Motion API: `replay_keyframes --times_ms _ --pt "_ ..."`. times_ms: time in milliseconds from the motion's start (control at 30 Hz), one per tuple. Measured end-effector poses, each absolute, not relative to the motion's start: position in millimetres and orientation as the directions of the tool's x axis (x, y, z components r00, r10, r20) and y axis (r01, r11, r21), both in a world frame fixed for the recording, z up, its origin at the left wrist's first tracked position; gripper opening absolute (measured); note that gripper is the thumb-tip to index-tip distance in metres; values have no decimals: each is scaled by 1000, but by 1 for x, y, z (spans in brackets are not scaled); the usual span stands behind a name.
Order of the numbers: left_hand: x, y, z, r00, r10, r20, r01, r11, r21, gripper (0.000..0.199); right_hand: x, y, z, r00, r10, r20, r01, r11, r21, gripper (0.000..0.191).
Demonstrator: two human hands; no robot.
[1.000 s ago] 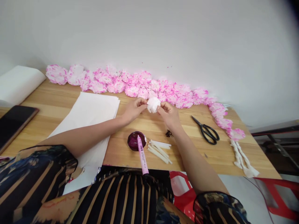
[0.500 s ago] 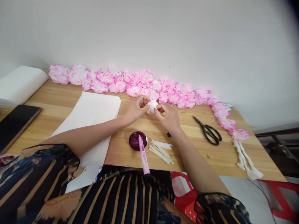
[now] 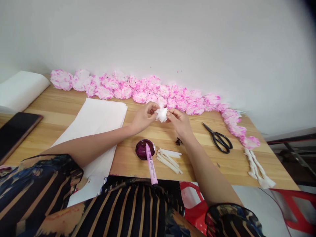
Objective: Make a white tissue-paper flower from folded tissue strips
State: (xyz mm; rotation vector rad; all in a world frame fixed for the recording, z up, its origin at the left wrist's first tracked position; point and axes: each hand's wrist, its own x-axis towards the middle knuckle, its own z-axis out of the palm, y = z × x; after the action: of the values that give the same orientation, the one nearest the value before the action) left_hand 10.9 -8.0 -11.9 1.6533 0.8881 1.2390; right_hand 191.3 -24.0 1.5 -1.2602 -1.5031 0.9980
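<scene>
Presently, both hands are above the wooden table [image 3: 195, 123], near its middle, and between them is a small crumpled white paper flower [image 3: 162, 114]. The left hand [image 3: 144, 116] has its thumb and fingers closed on the left edge of the flower. The right hand [image 3: 181, 124] pinches the opposite edge, also with thumb and fingertips.

Just behind the flower lies a long row of pink-and-white ruffled flowers [image 3: 172, 93], which goes along the grey wall [image 3: 158, 36] and bends toward the front at the right. From its end come twisted white paper strands [image 3: 255, 168].

Under the left forearm there is a stack of white paper sheets [image 3: 98, 113]. Nearer to the body, a pink marker [image 3: 151, 164] has one end over a round dark purple dish [image 3: 141, 152]. Beside them are several whitish thin sticks [image 3: 170, 161], and some small black bits [image 3: 179, 141] are close to the right wrist. Black-handled scissors [image 3: 221, 141] lie to the right. A dark phone [image 3: 17, 131] and a thick white paper bundle [image 3: 22, 90] lie at the far left.
</scene>
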Motion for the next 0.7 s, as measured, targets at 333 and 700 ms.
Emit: replay_keyframes --times_ms 333,700 --pt "10 -13 -9 260 911 319 60 -345 937 29 187 -31 2 -80 950 300 459 303 -835 18" --pt "6 -1 -15 98 856 507 147 -517 844 10 190 -24 -6 -22 964 265 399 251 -882 19"
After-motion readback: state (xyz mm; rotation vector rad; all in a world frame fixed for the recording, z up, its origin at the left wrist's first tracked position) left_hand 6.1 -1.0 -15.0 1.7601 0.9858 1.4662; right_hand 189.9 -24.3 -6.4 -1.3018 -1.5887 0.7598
